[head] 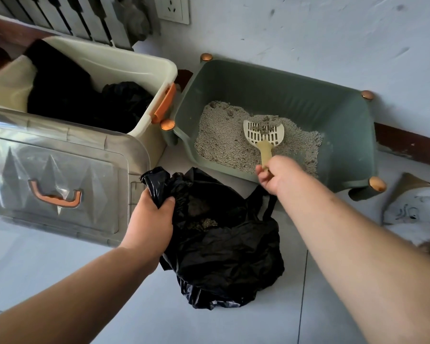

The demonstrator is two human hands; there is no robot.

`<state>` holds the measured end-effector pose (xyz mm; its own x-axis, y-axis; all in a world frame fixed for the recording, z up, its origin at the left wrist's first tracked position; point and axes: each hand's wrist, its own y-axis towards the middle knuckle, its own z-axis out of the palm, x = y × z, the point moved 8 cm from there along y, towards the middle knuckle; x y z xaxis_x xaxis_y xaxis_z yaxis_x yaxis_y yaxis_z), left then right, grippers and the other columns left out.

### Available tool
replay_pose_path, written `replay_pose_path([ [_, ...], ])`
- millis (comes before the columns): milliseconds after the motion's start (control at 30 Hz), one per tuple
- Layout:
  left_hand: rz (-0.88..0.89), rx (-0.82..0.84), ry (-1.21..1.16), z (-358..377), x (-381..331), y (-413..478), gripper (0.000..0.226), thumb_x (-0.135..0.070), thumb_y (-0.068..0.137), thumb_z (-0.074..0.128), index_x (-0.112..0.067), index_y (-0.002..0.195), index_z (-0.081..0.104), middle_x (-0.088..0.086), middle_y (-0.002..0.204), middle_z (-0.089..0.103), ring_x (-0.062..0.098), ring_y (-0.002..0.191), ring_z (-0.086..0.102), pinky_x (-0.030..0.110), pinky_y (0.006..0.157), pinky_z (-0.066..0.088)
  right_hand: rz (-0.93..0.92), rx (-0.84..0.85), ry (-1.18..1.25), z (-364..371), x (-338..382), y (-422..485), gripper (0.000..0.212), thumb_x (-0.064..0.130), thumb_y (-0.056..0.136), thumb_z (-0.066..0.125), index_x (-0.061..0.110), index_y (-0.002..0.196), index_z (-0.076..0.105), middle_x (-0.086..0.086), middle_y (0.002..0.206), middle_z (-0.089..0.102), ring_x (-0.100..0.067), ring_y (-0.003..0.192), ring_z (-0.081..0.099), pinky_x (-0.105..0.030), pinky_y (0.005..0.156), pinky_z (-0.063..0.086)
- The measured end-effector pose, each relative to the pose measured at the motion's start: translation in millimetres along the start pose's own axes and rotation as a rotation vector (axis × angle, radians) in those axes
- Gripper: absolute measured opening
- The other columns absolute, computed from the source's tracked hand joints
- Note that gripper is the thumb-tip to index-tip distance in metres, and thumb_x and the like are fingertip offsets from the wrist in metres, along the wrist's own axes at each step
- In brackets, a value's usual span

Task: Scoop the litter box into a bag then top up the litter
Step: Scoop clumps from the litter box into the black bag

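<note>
A green litter box (328, 105) stands on the floor against the wall, holding grey litter (224, 140) with darker clumps near the back. My right hand (278, 175) grips the handle of a cream slotted scoop (263, 132), whose head lies in the litter with some clumps on it. In front of the box a black plastic bag (224, 244) lies open on the floor, with a few brownish clumps visible inside. My left hand (152, 217) clutches the bag's left rim and holds it up.
A cream storage bin (124, 63) with orange latches stands left of the litter box, holding dark cloth and a black bag. Its clear lid (55, 175) with an orange handle leans in front. A crumpled paper sack (415, 212) lies at the right. A radiator and wall socket are behind.
</note>
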<state>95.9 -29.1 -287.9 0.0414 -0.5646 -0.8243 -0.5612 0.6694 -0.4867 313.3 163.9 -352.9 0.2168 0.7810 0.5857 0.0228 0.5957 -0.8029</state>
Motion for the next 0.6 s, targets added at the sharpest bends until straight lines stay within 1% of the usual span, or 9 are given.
replay_pose_path([
  [67, 0.0, 0.002, -0.001, -1, 1, 0, 0.009, -0.029, 0.095, 0.054, -0.026, 0.103, 0.057, 0.004, 0.1, 0.07, 0.025, 0.096, 0.068, 0.052, 0.092, 0.054, -0.026, -0.031, -0.051, -8, -6, 7, 0.025, 0.0, 0.098, 0.024, 0.007, 0.108, 0.046, -0.007, 0.075, 0.049, -0.008, 0.055, 0.046, -0.011, 0.027, 0.025],
  [133, 0.001, 0.002, 0.008, -2, 2, 0, 0.009, -0.028, 0.095, 0.054, -0.025, 0.103, 0.057, 0.005, 0.1, 0.07, 0.025, 0.096, 0.068, 0.052, 0.092, 0.054, -0.045, -0.035, -0.068, -15, -3, 10, 0.023, 0.0, 0.099, 0.027, 0.006, 0.112, 0.045, -0.008, 0.076, 0.051, -0.008, 0.057, 0.048, -0.011, 0.028, 0.027],
  [233, -0.01, 0.007, 0.011, -2, 5, 0, 0.011, -0.028, 0.095, 0.054, -0.024, 0.104, 0.057, 0.006, 0.1, 0.07, 0.026, 0.095, 0.068, 0.053, 0.091, 0.054, -0.035, 0.005, -0.034, -18, -2, 4, 0.014, 0.005, 0.101, 0.032, 0.004, 0.106, 0.046, -0.008, 0.08, 0.053, -0.009, 0.061, 0.053, -0.012, 0.03, 0.031],
  [367, -0.006, 0.004, 0.004, -2, 3, 0, 0.008, -0.027, 0.096, 0.054, -0.024, 0.103, 0.057, 0.006, 0.099, 0.07, 0.026, 0.095, 0.068, 0.053, 0.092, 0.054, -0.032, 0.054, 0.038, -22, -3, -2, 0.018, 0.006, 0.101, 0.037, 0.004, 0.09, 0.05, -0.009, 0.081, 0.054, -0.012, 0.064, 0.054, -0.012, 0.033, 0.036],
  [500, 0.012, 0.005, 0.003, -3, 0, -2, 0.007, -0.025, 0.096, 0.053, -0.024, 0.102, 0.057, 0.006, 0.098, 0.07, 0.026, 0.094, 0.068, 0.052, 0.091, 0.054, -0.071, 0.091, 0.037, -26, -4, -10, 0.016, 0.007, 0.101, 0.04, 0.008, 0.09, 0.053, -0.007, 0.085, 0.056, -0.013, 0.067, 0.053, -0.015, 0.038, 0.043],
  [600, 0.017, 0.006, 0.001, -4, 0, -5, 0.008, -0.026, 0.095, 0.053, -0.026, 0.102, 0.057, 0.005, 0.099, 0.07, 0.025, 0.095, 0.068, 0.052, 0.092, 0.054, -0.106, 0.116, -0.01, -27, -5, -16, 0.017, 0.008, 0.101, 0.041, 0.011, 0.089, 0.054, -0.006, 0.084, 0.057, -0.012, 0.067, 0.053, -0.02, 0.046, 0.043],
])
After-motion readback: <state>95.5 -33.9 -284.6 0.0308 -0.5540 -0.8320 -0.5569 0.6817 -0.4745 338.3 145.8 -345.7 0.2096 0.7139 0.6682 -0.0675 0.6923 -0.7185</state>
